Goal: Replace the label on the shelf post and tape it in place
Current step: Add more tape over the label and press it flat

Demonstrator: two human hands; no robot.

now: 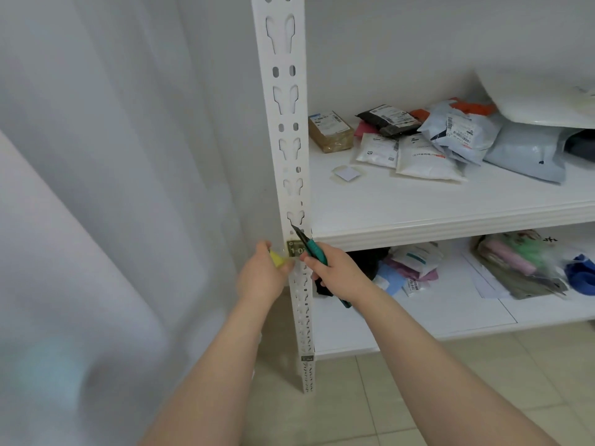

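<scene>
A white slotted shelf post (289,130) runs down the middle of the view. A small dark olive label (295,249) with pale digits sits on it at the height of the upper shelf edge. My left hand (262,273) is at the post's left side, closed around a small yellow object (276,258) that touches the label's left end. My right hand (338,272) grips a teal utility knife (310,247); its dark blade points up-left against the post just above the label. A second small dark label (306,358) is lower on the post.
The upper shelf (450,217) carries a cardboard parcel (330,132), several mailer bags (425,157) and a small square white piece (347,173). The lower shelf (450,317) has more bags and papers. A white curtain (112,188) hangs on the left. Beige floor tiles (418,381) lie below.
</scene>
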